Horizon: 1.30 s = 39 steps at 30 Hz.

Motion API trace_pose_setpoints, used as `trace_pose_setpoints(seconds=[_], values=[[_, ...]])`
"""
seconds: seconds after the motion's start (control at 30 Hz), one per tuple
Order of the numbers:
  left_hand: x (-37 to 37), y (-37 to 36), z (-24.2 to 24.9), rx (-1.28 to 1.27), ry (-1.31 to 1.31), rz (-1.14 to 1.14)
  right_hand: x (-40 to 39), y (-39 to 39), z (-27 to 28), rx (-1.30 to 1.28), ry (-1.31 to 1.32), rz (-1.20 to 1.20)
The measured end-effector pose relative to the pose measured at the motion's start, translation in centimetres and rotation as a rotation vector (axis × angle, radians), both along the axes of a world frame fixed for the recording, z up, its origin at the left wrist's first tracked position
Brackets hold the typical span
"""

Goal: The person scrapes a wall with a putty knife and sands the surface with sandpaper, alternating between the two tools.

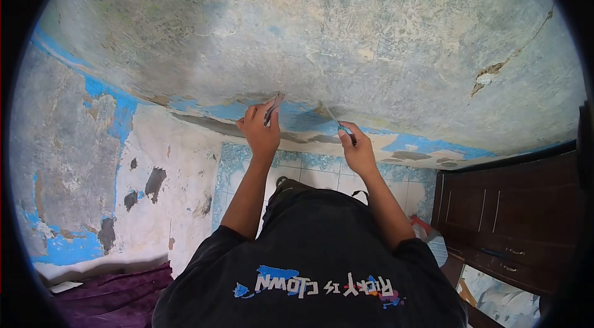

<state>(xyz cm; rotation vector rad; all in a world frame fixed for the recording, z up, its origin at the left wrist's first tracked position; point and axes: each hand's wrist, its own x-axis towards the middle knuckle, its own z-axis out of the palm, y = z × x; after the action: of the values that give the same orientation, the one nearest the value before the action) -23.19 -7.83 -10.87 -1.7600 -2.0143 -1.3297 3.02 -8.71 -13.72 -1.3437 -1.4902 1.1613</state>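
Observation:
My left hand (262,130) is closed on a scraper (273,110) with a dark handle, its tip against the wall (346,37). To the right, my right hand (357,147) grips a second tool (334,119) by its dark and teal handle; its thin metal shaft points up and left to the wall. Between and around both tools runs a strip of flaking blue paint (303,119). Above that strip the wall is bare, grey and mottled. The exact shape of the left tool's blade is hard to make out.
A cracked patch (487,76) marks the wall at the upper right. Dark wooden cabinets (513,204) stand at the right. Purple cloth (117,294) lies at the lower left, below a patchy side wall (179,173). Floor tiles (318,178) show beneath my arms.

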Motion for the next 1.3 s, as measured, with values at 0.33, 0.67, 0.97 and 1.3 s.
trace_pose_setpoints(seconds=[0.33, 0.67, 0.97, 1.3], values=[[-2.6, 0.8, -0.6, 0.055, -0.004, -0.092, -2.8, 0.3, 0.4, -0.004, -0.039, 0.007], [-6.8, 1.4, -1.2, 0.018, -0.039, -0.182, -5.8, -0.5, 2.5, -0.004, -0.172, -0.049], [-9.5, 2.1, -2.2, 0.043, -0.065, -0.293, -7.4, -1.2, 5.2, 0.063, -0.287, -0.112], [-10.6, 3.0, -2.7, 0.005, -0.075, -0.344, -8.7, -0.3, 7.0, 0.012, -0.279, -0.060]])
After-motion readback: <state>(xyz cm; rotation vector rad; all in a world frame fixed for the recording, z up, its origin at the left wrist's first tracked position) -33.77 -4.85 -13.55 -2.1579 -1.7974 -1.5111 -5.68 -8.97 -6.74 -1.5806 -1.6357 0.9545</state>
